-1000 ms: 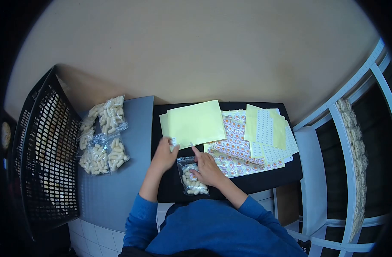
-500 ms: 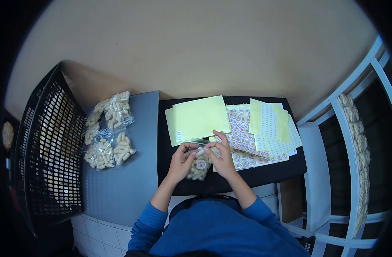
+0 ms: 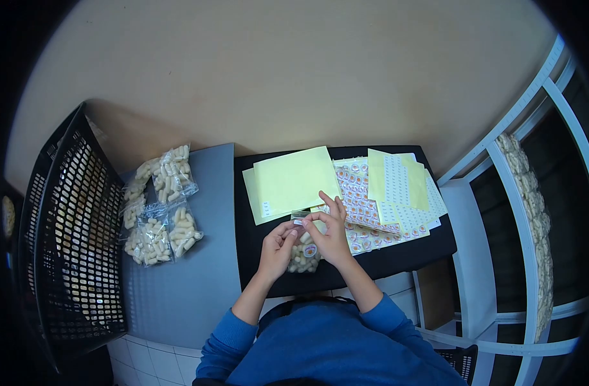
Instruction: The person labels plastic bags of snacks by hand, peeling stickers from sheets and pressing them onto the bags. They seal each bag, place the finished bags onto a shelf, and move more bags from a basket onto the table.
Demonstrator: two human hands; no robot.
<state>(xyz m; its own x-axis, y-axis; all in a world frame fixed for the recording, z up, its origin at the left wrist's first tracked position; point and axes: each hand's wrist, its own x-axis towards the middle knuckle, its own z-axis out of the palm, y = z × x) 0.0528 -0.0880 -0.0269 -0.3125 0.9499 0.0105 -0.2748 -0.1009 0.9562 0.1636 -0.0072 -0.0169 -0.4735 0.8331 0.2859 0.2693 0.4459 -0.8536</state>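
A clear plastic bag of pale, finger-shaped snacks [image 3: 303,264] hangs between my hands over the black table, a round sticker on its front. My left hand [image 3: 276,249] is closed in a pinch on the bag's upper left edge. Opposite it, my right hand [image 3: 332,239] pinches the top of the bag with thumb and forefinger, its other fingers raised. At the right thumb tip, a small white label [image 3: 298,222] lies against the top of the bag.
Yellow backing sheets [image 3: 294,180] and sheets of round stickers [image 3: 355,193] cover the black table [image 3: 397,254]. Filled snack bags [image 3: 154,238] lie on the grey table [image 3: 179,296] at left, beside a black perforated basket [image 3: 82,238]. White shelving [image 3: 474,257] stands at right.
The view has shifted slightly. Both hands stay at the top of the bag, and the small white label now lies flatter under my right thumb.
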